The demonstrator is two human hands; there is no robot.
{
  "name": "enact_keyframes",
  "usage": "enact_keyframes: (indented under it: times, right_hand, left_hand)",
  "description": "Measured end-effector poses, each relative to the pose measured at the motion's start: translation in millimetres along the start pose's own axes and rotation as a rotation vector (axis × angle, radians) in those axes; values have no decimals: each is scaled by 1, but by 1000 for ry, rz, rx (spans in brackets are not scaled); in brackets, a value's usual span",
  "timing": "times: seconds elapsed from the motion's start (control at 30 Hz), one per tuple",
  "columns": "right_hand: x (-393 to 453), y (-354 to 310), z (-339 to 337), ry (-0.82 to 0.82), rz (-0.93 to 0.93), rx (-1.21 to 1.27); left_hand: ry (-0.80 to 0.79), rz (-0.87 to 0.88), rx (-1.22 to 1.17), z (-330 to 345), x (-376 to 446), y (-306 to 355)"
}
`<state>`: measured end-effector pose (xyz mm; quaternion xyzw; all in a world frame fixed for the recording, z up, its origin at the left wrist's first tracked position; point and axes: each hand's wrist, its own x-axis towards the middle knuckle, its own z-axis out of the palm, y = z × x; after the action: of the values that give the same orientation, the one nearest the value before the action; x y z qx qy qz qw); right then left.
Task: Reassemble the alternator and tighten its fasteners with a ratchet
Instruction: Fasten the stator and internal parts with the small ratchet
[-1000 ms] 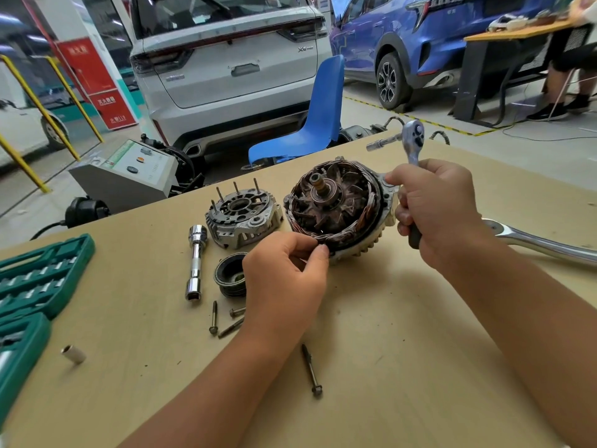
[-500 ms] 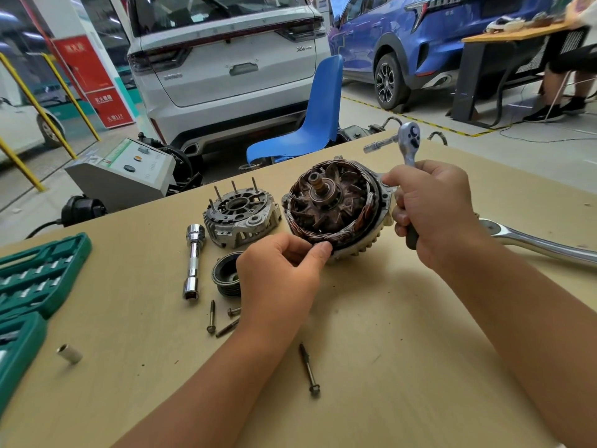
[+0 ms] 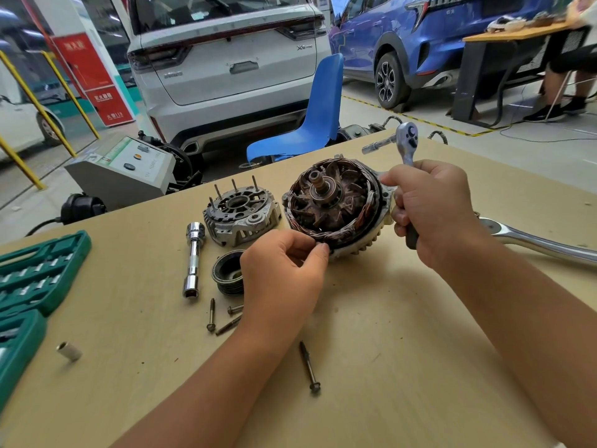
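The open alternator body [image 3: 336, 206], with rusty rotor and copper windings, rests tilted on the wooden table [image 3: 371, 367]. My left hand [image 3: 284, 273] pinches its near rim. My right hand [image 3: 433, 211] grips a ratchet [image 3: 407, 140] upright at the body's right edge, and its thumb touches the housing. An extension bar sticks out left from the ratchet head. The separate end cover [image 3: 240, 211] with studs lies to the left. Below it sit a black pulley [image 3: 227, 273], partly hidden by my left hand, and a chrome socket bar [image 3: 193, 258]. Loose bolts [image 3: 223, 316] lie near my left wrist, and one long bolt [image 3: 309, 368] lies nearer me.
A green socket case [image 3: 35, 279] sits at the table's left edge, with a small socket [image 3: 68, 350] beside it. A large chrome wrench handle [image 3: 536, 242] lies at right. Behind the table stand a blue chair [image 3: 310, 118], a grey machine [image 3: 129, 169] and parked cars.
Both hands stay on the alternator and ratchet with almost no shift; the view has drifted slightly.
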<state>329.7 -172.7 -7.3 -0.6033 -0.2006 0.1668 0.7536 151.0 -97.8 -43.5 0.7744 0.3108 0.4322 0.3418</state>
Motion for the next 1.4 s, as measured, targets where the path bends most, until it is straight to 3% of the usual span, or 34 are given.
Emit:
enact_keyframes:
  times: [0.57,1.4]
  right_hand:
    - [0,2,0,-12,5,-10]
    - [0,1,0,-25,16,4]
  left_hand:
    - [6,-102,-59,-1,0,3]
    - [12,-7,-23,2,0,1]
